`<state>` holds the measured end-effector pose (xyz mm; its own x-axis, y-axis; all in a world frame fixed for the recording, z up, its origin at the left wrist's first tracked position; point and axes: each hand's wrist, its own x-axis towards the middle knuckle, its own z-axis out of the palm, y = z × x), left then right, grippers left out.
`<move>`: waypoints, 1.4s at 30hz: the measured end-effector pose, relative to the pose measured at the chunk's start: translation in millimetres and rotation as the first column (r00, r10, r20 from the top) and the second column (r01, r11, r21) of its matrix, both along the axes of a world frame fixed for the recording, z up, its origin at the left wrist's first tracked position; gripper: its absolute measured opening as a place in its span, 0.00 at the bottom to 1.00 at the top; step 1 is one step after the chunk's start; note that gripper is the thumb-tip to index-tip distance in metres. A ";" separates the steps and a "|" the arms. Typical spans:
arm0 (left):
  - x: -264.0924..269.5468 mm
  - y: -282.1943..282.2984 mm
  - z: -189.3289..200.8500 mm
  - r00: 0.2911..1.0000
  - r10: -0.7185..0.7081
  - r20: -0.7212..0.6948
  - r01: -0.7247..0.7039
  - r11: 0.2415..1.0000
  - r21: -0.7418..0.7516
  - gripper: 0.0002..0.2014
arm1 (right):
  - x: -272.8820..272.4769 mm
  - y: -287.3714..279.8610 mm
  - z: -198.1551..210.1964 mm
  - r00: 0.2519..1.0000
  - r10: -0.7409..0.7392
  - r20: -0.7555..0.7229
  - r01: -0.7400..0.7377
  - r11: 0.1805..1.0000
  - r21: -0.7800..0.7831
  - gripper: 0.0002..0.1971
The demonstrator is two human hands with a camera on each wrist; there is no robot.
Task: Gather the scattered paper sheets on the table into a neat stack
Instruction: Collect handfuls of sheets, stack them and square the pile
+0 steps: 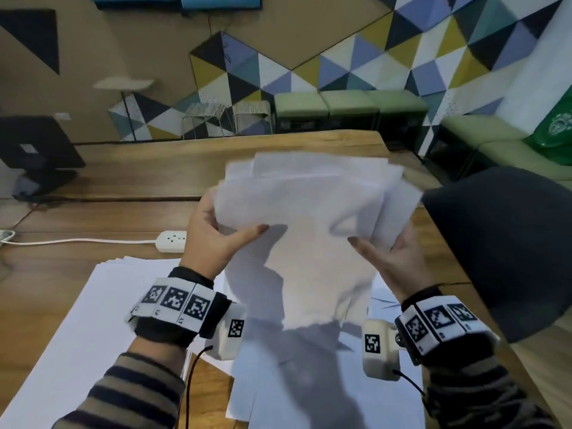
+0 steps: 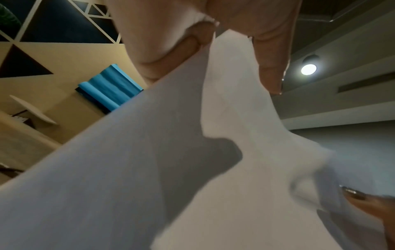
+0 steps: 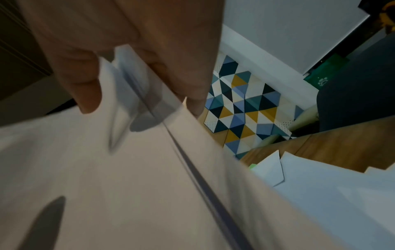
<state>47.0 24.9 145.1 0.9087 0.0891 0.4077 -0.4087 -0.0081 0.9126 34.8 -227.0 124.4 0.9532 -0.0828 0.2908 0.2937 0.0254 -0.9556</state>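
A loose bundle of white paper sheets [image 1: 297,230] is being held up in the air over the near half of the brown wooden table [image 1: 173,159], between both hands. The left hand [image 1: 213,233] is being clamped on the bundle's left side, thumb on the near face and fingers behind; the right hand [image 1: 390,258] is being clamped on the right side the same way. In the left wrist view the thumb is being pressed onto the sheet; in the right wrist view several misaligned sheet edges are being pinched between the fingers [image 3: 85,94].

The bundle's long axis is being kept running from the near edge toward the far edge, tilted up at the far end. The far edges are being left fanned out and uneven, so squaring is not yet done.

More flat white sheets [image 1: 93,320] are lying below on the near-left part of the table, with others under the bundle at the near edge and toward the right wrist. The left hand is judged nearer to the near-left pile. A white power strip [image 1: 171,241] is lying just beyond that pile, toward the left edge.
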 end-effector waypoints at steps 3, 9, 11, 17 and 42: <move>3.9 0.7 -7.9 0.999 -0.018 -0.031 0.017 1.000 -0.013 0.30 | 1.0 8.8 -1.9 0.999 0.024 -0.024 -0.023 0.999 0.037 0.30; 6.0 2.2 -20.0 0.986 0.119 -0.116 -0.129 0.989 -0.077 0.12 | 0.8 18.9 -17.6 0.995 0.013 -0.101 -0.015 1.000 -0.021 0.30; 3.0 0.4 -14.0 0.990 0.112 -0.086 -0.119 0.989 -0.082 0.09 | -1.4 21.9 -26.0 0.990 -0.039 -0.138 0.019 0.990 -0.142 0.24; 6.2 11.3 -15.1 0.997 0.005 -0.080 -0.013 0.994 -0.109 0.25 | 3.0 28.0 -22.0 0.978 -0.085 -0.190 0.074 0.995 -0.065 0.15; -2.9 59.5 -133.0 0.545 0.490 -0.680 -0.231 0.868 0.440 0.10 | 36.1 -58.3 -124.3 0.371 -0.657 -0.657 0.229 0.750 -0.620 0.29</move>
<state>44.0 84.3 12.1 0.8035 0.4889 -0.3397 0.5142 -0.2824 0.8099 70.9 -285.4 0.1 0.5960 -0.6649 -0.4502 -0.7453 -0.2495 -0.6183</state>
